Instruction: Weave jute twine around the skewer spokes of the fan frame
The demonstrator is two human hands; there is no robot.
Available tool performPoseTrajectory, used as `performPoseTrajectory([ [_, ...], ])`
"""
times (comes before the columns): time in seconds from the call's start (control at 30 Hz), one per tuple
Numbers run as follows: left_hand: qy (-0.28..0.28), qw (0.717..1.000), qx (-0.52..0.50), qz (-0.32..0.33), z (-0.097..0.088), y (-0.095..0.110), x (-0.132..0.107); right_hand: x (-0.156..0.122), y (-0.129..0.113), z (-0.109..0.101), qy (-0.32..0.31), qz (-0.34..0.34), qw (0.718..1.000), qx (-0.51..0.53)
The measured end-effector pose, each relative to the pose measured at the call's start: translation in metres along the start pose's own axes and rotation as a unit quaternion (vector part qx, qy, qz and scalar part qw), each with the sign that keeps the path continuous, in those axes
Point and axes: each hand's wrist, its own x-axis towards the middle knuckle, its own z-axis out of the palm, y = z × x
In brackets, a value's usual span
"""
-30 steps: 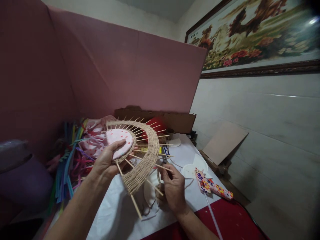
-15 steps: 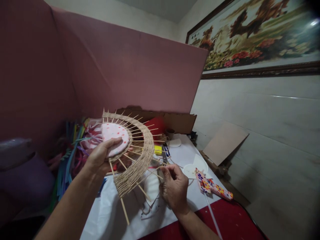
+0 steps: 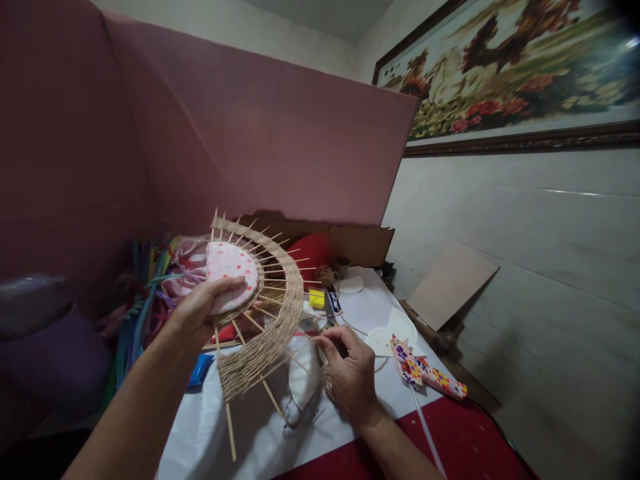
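My left hand [image 3: 200, 310] is closed on the half-round centre of a woven fan-shaped piece, thumb on top of its pink-dotted white fabric [image 3: 230, 267]. Thin wooden sticks [image 3: 270, 388] radiate from that centre through a curved band of woven twine [image 3: 287, 310]. The piece is held tilted above the table. Beside its lower right edge, my right hand [image 3: 353, 377] is closed, thumb and forefinger pinching a strand of twine. More twine seems bunched under the palm, partly hidden. The fingers behind the fabric are mostly out of sight.
On the white-covered table [image 3: 205, 433] lie scissors [image 3: 330, 315], a yellow block [image 3: 316, 298] and a flower-patterned glue gun [image 3: 420, 373] with a clear stick. A twine ball [image 3: 325, 275] sits farther back. Colourful strips [image 3: 143, 333] pile up at left. A pink panel [image 3: 260, 133] stands behind.
The woven piece has turned slightly, its lower end swinging left and its upper tip moving right. My right hand has shifted a little left, still pinching the twine.
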Motion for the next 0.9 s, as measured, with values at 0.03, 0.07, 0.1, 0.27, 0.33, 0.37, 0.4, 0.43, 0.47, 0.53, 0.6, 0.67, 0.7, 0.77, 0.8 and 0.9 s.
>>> performPoseTrajectory([
  [0.03, -0.009, 1.0, 0.03, -0.006, -0.001, 0.001, -0.001, 0.001, 0.0, -0.001, -0.01, -0.021, 1.0, -0.011],
  [0.07, -0.016, 0.998, 0.055, -0.009, -0.002, 0.002, -0.001, 0.002, 0.0, -0.001, -0.017, -0.043, 0.999, -0.021],
  [0.1, -0.024, 0.997, 0.073, -0.012, -0.003, 0.003, -0.001, 0.003, 0.0, -0.002, -0.02, -0.061, 0.998, -0.027],
  [0.27, -0.124, 0.98, 0.122, -0.1, -0.012, 0.0, 0.007, 0.004, 0.002, -0.003, 0.004, -0.079, 0.997, -0.027],
  [0.33, -0.14, 0.976, 0.119, -0.114, -0.014, -0.002, 0.011, 0.003, 0.003, -0.002, 0.01, -0.075, 0.997, -0.024],
  [0.37, -0.141, 0.976, 0.114, -0.12, -0.015, -0.004, 0.013, 0.003, 0.004, -0.002, 0.01, -0.074, 0.997, -0.022],
  [0.4, -0.14, 0.976, 0.106, -0.127, -0.015, -0.004, 0.014, 0.003, 0.004, -0.002, 0.01, -0.073, 0.997, -0.022],
  [0.43, -0.137, 0.977, 0.096, -0.134, -0.015, -0.005, 0.015, 0.002, 0.004, -0.002, 0.01, -0.073, 0.997, -0.021],
  [0.47, -0.134, 0.978, 0.085, -0.136, -0.015, -0.005, 0.016, 0.002, 0.004, -0.002, 0.01, -0.073, 0.997, -0.021],
  [0.53, -0.132, 0.98, 0.069, -0.135, -0.016, -0.004, 0.016, 0.002, 0.003, -0.002, 0.013, -0.076, 0.997, -0.016],
  [0.6, -0.139, 0.979, 0.069, -0.13, -0.018, -0.002, 0.018, 0.001, 0.002, -0.003, 0.022, -0.087, 0.996, -0.005],
  [0.67, -0.151, 0.978, 0.076, -0.122, -0.021, -0.001, 0.02, 0.0, 0.002, -0.003, 0.037, -0.103, 0.994, 0.005],
  [0.7, -0.156, 0.978, 0.079, -0.118, -0.022, -0.001, 0.021, -0.001, 0.003, -0.003, 0.048, -0.11, 0.993, 0.007],
  [0.77, -0.162, 0.976, 0.08, -0.121, -0.023, 0.0, 0.022, -0.002, 0.004, -0.002, 0.066, -0.124, 0.99, 0.003],
  [0.8, -0.162, 0.976, 0.079, -0.125, -0.023, 0.0, 0.022, -0.003, 0.005, -0.002, 0.072, -0.132, 0.989, -0.001],
  [0.9, -0.143, 0.98, 0.062, -0.126, -0.02, 0.002, 0.018, -0.005, 0.008, 0.001, 0.076, -0.156, 0.985, -0.015],
])
